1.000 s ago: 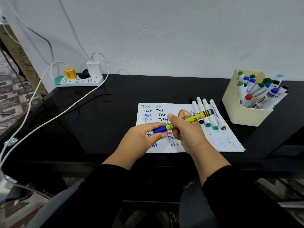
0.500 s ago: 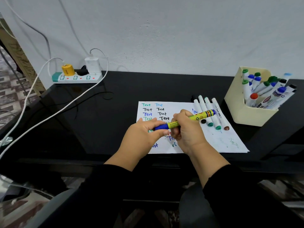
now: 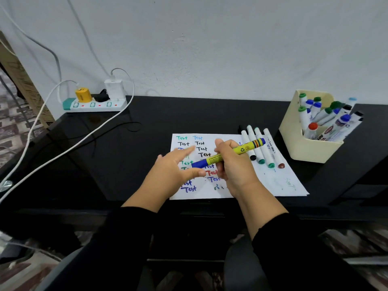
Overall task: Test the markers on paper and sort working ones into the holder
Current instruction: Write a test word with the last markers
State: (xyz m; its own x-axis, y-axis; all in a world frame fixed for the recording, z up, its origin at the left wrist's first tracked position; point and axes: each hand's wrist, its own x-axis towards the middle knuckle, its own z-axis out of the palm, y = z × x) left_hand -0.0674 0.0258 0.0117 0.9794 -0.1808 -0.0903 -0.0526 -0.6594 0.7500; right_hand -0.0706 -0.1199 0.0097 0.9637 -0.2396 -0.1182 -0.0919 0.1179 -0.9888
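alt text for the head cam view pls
A right hand grips a yellow marker with a blue cap over a paper covered in "Test" scribbles, the left hand open beside the cap. Four markers lie on the paper; a cream holder of markers stands right.
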